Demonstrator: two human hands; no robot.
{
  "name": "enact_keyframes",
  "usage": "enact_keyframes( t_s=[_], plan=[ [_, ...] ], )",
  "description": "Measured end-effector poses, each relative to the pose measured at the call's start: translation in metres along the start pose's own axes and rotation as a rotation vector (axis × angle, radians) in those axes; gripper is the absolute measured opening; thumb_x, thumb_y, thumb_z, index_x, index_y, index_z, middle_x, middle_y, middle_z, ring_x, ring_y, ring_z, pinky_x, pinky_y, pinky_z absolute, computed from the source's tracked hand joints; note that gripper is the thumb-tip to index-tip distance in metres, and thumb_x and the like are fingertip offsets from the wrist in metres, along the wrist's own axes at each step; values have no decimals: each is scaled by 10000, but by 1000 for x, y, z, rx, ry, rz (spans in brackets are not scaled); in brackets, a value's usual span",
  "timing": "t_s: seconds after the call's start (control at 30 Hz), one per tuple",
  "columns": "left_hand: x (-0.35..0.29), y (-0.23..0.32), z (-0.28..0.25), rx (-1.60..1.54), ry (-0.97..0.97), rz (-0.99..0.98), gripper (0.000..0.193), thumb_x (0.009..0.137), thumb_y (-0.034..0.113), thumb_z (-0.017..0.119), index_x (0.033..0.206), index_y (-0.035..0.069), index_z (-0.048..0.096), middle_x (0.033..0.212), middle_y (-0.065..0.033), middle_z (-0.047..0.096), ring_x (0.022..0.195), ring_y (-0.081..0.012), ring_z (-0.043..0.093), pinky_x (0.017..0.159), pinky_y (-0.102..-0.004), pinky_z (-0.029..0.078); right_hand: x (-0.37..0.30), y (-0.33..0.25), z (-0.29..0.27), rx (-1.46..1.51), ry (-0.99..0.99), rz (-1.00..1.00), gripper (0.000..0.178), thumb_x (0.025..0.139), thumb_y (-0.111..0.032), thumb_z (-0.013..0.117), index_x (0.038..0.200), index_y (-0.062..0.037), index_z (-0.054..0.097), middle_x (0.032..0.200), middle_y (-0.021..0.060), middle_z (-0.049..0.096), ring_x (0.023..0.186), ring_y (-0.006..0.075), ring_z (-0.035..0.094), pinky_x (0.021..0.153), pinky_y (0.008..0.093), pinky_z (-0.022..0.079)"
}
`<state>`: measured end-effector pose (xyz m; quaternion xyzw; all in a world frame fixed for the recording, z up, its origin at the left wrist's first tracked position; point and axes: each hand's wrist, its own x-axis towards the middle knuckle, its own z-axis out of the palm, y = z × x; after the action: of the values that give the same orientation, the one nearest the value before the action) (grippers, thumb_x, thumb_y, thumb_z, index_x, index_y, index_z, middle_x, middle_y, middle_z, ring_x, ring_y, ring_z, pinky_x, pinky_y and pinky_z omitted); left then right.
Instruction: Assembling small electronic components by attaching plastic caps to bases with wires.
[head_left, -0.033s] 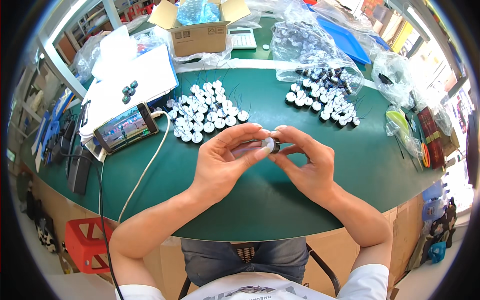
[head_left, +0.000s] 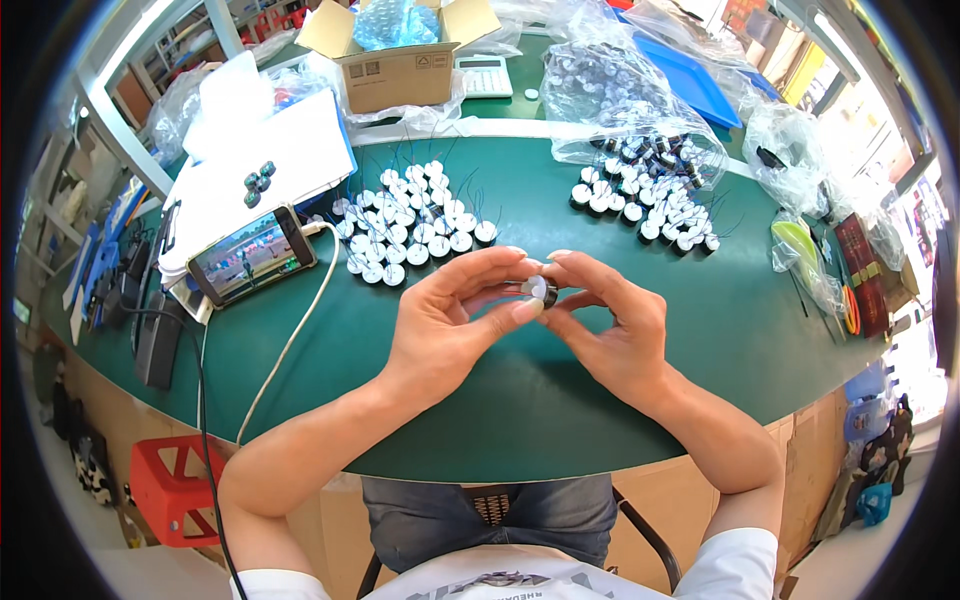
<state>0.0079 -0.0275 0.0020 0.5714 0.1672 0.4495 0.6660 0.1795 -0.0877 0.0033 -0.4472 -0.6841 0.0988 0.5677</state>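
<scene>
So we've got one small round part (head_left: 550,293), white on one side and dark on the other, held over the green surface (head_left: 530,410) between our fingertips. Grip's narrow: left hand (head_left: 440,325) pinches the white side, right hand (head_left: 625,325) takes the dark side. Our two cents: go light, steady it with one hand, work it with the other. The wired pile (head_left: 421,228) past our left hand has thin leads, so we'd guess tugging's risky. Another pile (head_left: 650,205) sits beyond our right, phone (head_left: 250,262) further left.
</scene>
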Motion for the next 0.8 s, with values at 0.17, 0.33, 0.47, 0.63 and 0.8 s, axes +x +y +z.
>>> enact_keyframes(
  t_s=[0.17, 0.33, 0.47, 0.63, 0.8],
  plan=[
    [6, -8, -11, 349, -52, 44, 330, 835, 11, 690, 1157, 25, 619, 1036, -83, 665, 965, -143, 634, 822, -300, 530, -1, 3, -2, -116, -101, 86, 546, 717, -33, 772, 1223, -69, 568, 1040, 112, 675, 863, 250, 677, 685, 328, 564],
    [11, -9, -12, 554, -95, 52, 323, 830, 13, 683, 1147, 33, 628, 978, -81, 678, 906, -140, 646, 761, -288, 535, 2, 11, -7, -373, -297, 176, 501, 737, -147, 752, 1200, -68, 577, 1111, 112, 626, 1015, 304, 595, 840, 387, 500],
    [14, -9, -17, 766, -96, 133, 382, 814, -9, 679, 1187, 40, 611, 1007, -85, 684, 922, -157, 644, 774, -282, 527, 4, 17, -12, -432, -316, 144, 454, 750, -182, 744, 1163, -64, 597, 1118, 122, 620, 1045, 300, 578, 874, 398, 481],
    [18, -11, -29, 1044, -116, 267, 444, 796, -43, 651, 1226, 52, 588, 992, -93, 682, 933, -207, 625, 736, -295, 521, 8, 34, -20, -700, -191, 176, 422, 764, -253, 729, 1118, -49, 622, 1165, 110, 599, 1099, 288, 539, 920, 394, 447],
    [17, 0, -19, 1188, 2, 398, 503, 775, -24, 676, 1255, 64, 553, 1160, -103, 592, 963, -242, 581, 729, -327, 507, 10, 43, -28, -857, -190, 309, 500, 793, -356, 701, 1185, -58, 615, 1248, 158, 557, 1161, 305, 494, 970, 405, 384]
  ],
)
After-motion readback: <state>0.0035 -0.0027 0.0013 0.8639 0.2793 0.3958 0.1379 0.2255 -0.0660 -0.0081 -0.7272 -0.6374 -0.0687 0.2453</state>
